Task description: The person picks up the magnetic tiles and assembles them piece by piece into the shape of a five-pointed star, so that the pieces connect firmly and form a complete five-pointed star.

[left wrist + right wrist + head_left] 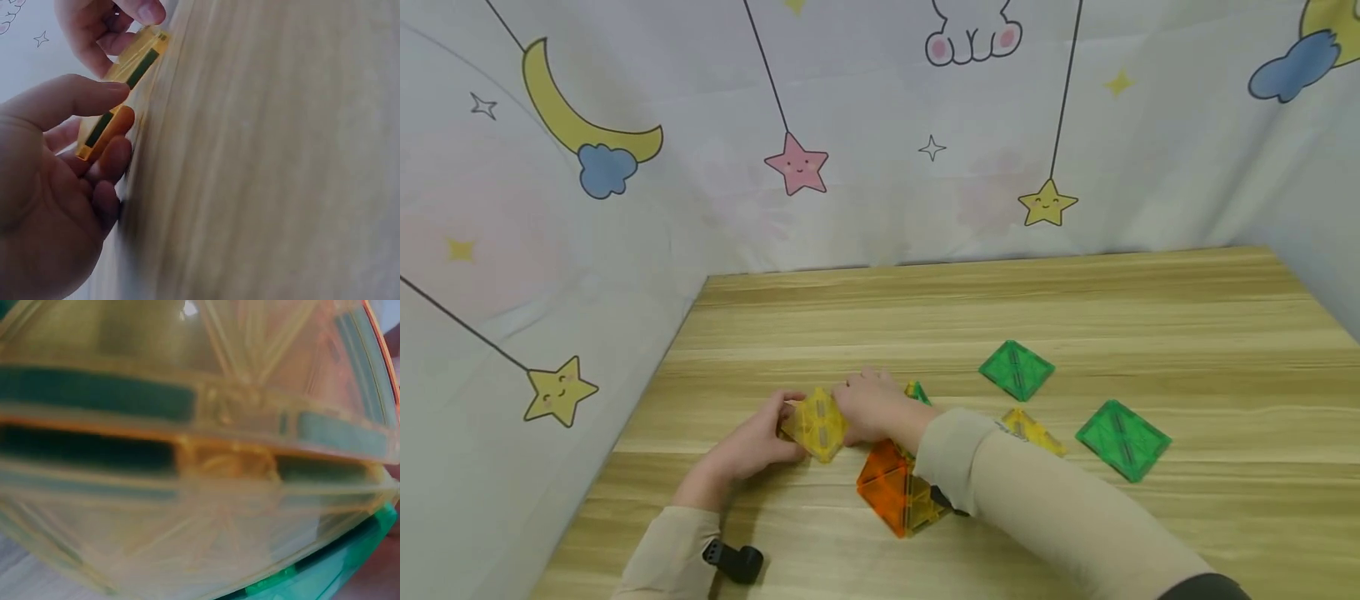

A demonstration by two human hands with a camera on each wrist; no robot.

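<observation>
Both hands meet at a pair of yellow translucent magnetic tiles (822, 427), joined in a diamond, left of the table's middle. My left hand (765, 435) pinches one side, its thumb (103, 94) on top and fingertips beneath in the left wrist view. At the other end, my right hand (871, 406) pinches the tiles between thumb and curled fingers. Under the right wrist sits a built piece of orange tiles (883, 483) and yellow tiles, partly hidden by the sleeve. Yellow tiles (125, 337) fill the right wrist view, with a green tile edge (325, 569) below.
Two green tile diamonds (1017, 369) (1123, 439) lie flat to the right. A yellow tile (1032, 430) shows beyond the right sleeve, and a small green tile (917, 392) behind the right wrist. A printed cloth (880, 217) hangs along the table's back edge.
</observation>
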